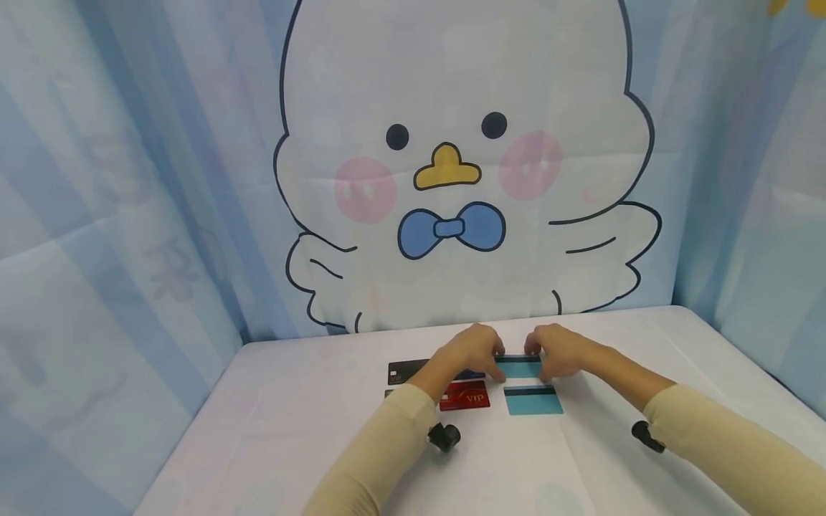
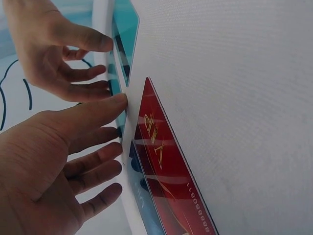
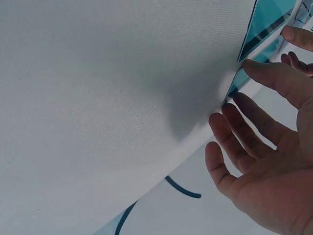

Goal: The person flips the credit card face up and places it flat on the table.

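Observation:
A teal card (image 1: 518, 369) with a dark stripe along its far edge lies flat on the table between both hands. At its left end, the thumb and fingertips of my left hand (image 1: 473, 351) touch its edge, the fingers spread and relaxed. My right hand (image 1: 561, 350) is at the opposite end, thumb near the front corner and forefinger by the back one. In front lies a second teal card (image 1: 534, 403), striped the same way. A red VIP card (image 2: 161, 152) and a dark blue card (image 2: 145, 196) lie beside my left hand.
Further left is a black VIP card (image 1: 406, 371), partly behind my left forearm, with a sliver of another card (image 1: 388, 393) below it. The white table (image 1: 258, 430) ends at a curtain (image 1: 445, 279) printed with a cartoon bird. Black wrist-worn devices (image 1: 445, 437) hang under the sleeves.

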A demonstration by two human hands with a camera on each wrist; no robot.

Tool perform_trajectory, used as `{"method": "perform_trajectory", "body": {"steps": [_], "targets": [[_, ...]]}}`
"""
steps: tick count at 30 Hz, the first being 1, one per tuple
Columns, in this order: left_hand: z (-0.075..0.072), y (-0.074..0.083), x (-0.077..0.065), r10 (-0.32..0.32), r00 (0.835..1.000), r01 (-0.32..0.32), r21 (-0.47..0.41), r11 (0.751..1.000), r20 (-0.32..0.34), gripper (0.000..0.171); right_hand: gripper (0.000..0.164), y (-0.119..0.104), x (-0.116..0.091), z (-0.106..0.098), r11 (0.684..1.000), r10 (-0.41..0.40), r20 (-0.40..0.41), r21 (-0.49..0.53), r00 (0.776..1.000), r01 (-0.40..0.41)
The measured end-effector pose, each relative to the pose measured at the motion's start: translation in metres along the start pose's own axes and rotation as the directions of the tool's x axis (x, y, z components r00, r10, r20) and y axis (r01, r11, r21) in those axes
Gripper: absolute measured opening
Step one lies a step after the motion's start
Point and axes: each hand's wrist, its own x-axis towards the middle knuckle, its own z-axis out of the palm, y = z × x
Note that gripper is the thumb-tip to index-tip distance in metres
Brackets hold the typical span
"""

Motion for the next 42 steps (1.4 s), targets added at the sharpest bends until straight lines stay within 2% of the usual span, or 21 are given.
{"method": "perform_trajectory", "body": {"steps": [8, 21, 34, 42], "targets": [[-0.0009, 0.0014, 0.0013, -0.004, 1.0, 0.004, -0.014, 1.0, 0.003, 0.044, 0.042, 0.0013, 0.0028, -0.0009, 1.0, 0.001, 0.005, 0.004, 1.0, -0.001], [-0.0031, 0.0, 0.002, 0.006, 1.0, -0.007, -0.023, 1.0, -0.015, 0.044, 0.045, 0.0022, 0.0038, -0.001, 1.0, 0.009, 0.0, 0.017, 1.0, -0.009], [-0.0012, -0.001, 0.0019, -0.014, 0.999, 0.014, -0.025, 1.0, -0.029, 0.042, 0.05, 0.0048, -0.0024, -0.0037, 0.997, -0.06, -0.014, 0.039, 0.998, 0.061], [0.0004, -0.0048, 0.0033, 0.009, 1.0, -0.01, -0.041, 0.999, -0.024, 0.043, 0.048, 0.0045, -0.0031, -0.003, 0.998, -0.048, -0.016, 0.031, 0.999, 0.048]]}}
